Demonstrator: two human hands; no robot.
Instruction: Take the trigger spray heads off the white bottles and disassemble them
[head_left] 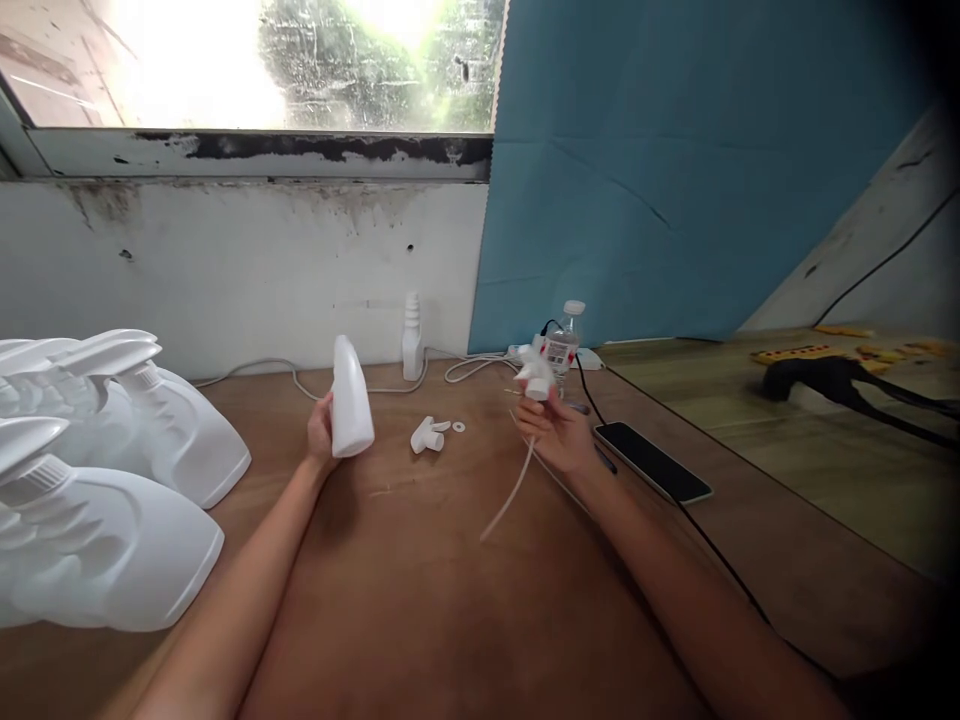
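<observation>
My left hand [321, 430] is closed around a white plastic bottle [351, 405], tilted above the table with its base toward me. In my right hand [559, 432] is a white trigger spray head [537, 380], its thin dip tube [510, 502] hanging down and curving left. Between the two hands, a second trigger spray head [428, 436] without a tube lies on the table, and a small white ring [459, 427] lies beside it. The fingers of my left hand are partly hidden behind the bottle.
Several white spray bottles [112, 540] lie stacked at the left. By the wall stand a slim white bottle [412, 345] and a clear water bottle [562, 345]. A phone [652, 462] with a black cable lies at the right, and a white cord [255, 368] runs along the back.
</observation>
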